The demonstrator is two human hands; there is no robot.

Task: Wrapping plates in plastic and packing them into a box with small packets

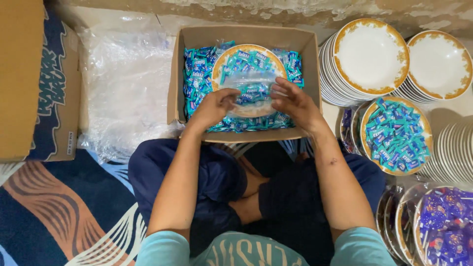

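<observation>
At three o'clock, the stack of white plates (456,152) is cut by the right edge. At five o'clock the plate of purple sweets (446,226) runs off the corner. The large box (29,83) at nine o'clock is cropped left and top. Both hands hide the near rim of the gold-rimmed plate (249,79); their fingertips cannot be seen.

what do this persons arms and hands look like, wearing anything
Both arms are bare from the short light-teal sleeves down. The left hand and right hand wear no gloves; no rings or watch show. A small dark mark sits on the right forearm.
</observation>
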